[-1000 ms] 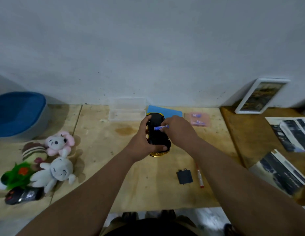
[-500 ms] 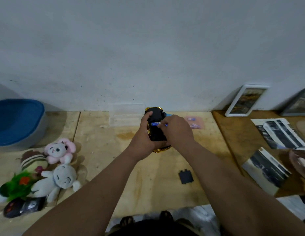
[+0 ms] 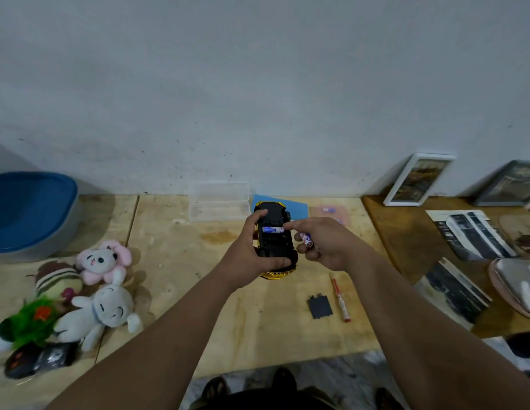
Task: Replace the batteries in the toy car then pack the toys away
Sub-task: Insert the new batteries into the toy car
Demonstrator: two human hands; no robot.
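Observation:
My left hand [image 3: 255, 250] grips a gold toy car [image 3: 275, 244] turned belly-up above the table, its black underside facing me. One blue battery [image 3: 273, 229] lies in the car's uncovered battery bay. My right hand [image 3: 326, 244] is just right of the car, with its forefinger tip on that battery's right end and a second blue battery [image 3: 306, 240] held in the other fingers. The black battery cover [image 3: 320, 306] and a red screwdriver [image 3: 340, 297] lie on the table below my right hand.
Several plush toys [image 3: 89, 294] and a dark remote [image 3: 38, 361] lie at the left near a blue tub [image 3: 30, 211]. A clear plastic box [image 3: 219, 202], a blue sheet [image 3: 296, 208] and a pink battery pack [image 3: 332, 213] sit by the wall. Picture frames and magazines [image 3: 477, 238] crowd the right.
My right hand has drawn back to the right off the car, leaving one battery lying in the bay, and a second battery now shows in its fingers. The view has shifted slightly.

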